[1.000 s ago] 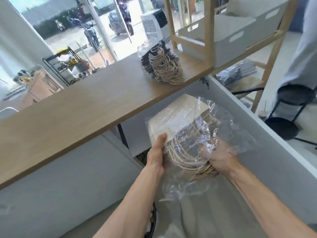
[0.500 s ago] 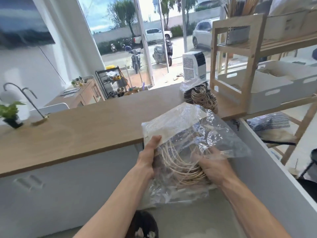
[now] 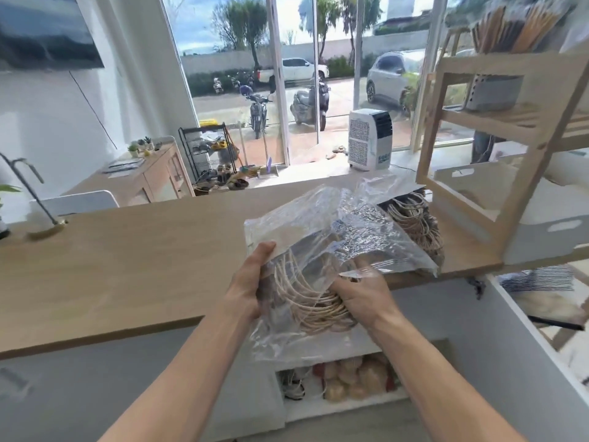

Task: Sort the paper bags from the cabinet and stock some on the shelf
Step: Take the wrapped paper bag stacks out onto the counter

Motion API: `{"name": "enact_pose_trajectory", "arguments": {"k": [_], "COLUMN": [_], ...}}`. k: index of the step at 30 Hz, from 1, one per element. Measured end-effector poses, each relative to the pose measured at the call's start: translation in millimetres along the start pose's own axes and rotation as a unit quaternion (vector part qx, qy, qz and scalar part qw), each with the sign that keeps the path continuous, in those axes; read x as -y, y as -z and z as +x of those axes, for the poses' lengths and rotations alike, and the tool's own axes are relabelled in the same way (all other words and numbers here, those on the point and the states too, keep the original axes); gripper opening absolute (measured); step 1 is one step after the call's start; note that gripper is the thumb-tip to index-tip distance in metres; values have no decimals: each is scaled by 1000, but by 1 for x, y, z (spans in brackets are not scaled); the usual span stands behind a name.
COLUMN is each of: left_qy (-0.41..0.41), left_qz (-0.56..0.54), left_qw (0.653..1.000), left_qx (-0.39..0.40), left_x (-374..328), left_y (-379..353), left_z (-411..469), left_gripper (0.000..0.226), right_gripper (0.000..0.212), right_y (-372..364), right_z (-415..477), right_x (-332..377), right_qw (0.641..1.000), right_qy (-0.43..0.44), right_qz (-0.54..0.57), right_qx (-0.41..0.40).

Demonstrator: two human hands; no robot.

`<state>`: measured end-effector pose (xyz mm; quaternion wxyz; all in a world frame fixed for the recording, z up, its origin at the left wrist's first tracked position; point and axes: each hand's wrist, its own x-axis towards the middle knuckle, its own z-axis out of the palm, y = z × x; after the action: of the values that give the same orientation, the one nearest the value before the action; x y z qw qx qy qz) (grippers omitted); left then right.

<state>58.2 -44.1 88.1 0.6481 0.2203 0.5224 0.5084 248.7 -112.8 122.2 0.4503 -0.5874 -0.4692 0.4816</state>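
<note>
A pack of paper bags with tan rope handles [image 3: 322, 266], wrapped in clear crinkled plastic, hangs over the front edge of the wooden counter [image 3: 127, 266]. My left hand [image 3: 248, 282] grips its left edge with the thumb on top. My right hand [image 3: 363, 295] holds the handle end from the right, fingers curled under the plastic. A second pack of dark bags with rope handles [image 3: 414, 218] lies on the counter behind it. The wooden shelf unit [image 3: 497, 173] stands at the counter's right end.
White bins [image 3: 541, 237] sit on the shelf's lower level; a holder with sticks [image 3: 497, 90] is higher up. The open cabinet [image 3: 344, 384] below the counter holds packets. A striped pack [image 3: 538, 279] lies at the right. A faucet [image 3: 28, 193] rises at the far left.
The pack has come up from below the counter to counter height, still in both hands. My view has lifted from the cabinet toward the window and shelf.
</note>
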Motion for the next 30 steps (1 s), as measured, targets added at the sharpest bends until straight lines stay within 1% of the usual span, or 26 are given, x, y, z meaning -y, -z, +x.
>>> {"name": "enact_pose_trajectory", "arguments": {"k": [4,5,8,9,12,14,15,17,18,19,21,22,23,24,26,27,30], "left_qy": [22,27,37,41,48,51,52,50,50,49,53,55,55,54,58,55,49], "left_qz": [-2,3,8,13,21,35,36,40,48,53,71,82,87,90,97,99,111], "left_qw": [1000,1000,999,999,999,998,998,998,997,997,995,994,993,993,992,992,991], "left_qx": [-6,0,8,7,-11,-14,-12,-14,-20,-30,-44,-45,-48,-49,-50,-51,-50], "left_x": [-16,-19,-26,-28,-32,-35,-37,-41,-41,-41,-36,-33,-28,-27,-26,-32,-39], "left_y": [-3,-3,-2,-1,2,3,3,4,6,9,23,30,40,44,45,35,24], "left_z": [65,81,122,136,167,184,191,202,209,217,245,260,277,281,281,265,253], "left_gripper": [83,82,67,71,94,92,87,81,82,88,98,101,104,105,106,107,107], "right_gripper": [24,26,33,31,29,21,23,32,39,48,79,87,89,87,66,56,44], "right_y": [-15,-19,-31,-35,-45,-51,-54,-57,-58,-59,-61,-62,-63,-64,-61,-59,-48], "right_z": [64,78,120,131,160,178,185,195,199,200,202,202,200,199,194,191,184], "right_x": [-1,-1,-7,-9,-15,-22,-25,-32,-35,-37,-38,-36,-35,-33,-28,-25,-19], "right_qw": [999,999,997,996,995,993,989,983,981,980,978,979,981,984,987,986,971], "right_qy": [-36,-44,-75,-84,-88,-113,-136,-171,-178,-184,-194,-189,-176,-151,-97,-83,-90], "right_qz": [-2,2,10,4,-18,-31,-42,-61,-72,-79,-82,-82,-85,-95,-125,-139,-191], "right_qx": [-23,-26,-26,-27,-31,-28,-27,-26,-23,-15,2,12,18,23,32,44,110]}}
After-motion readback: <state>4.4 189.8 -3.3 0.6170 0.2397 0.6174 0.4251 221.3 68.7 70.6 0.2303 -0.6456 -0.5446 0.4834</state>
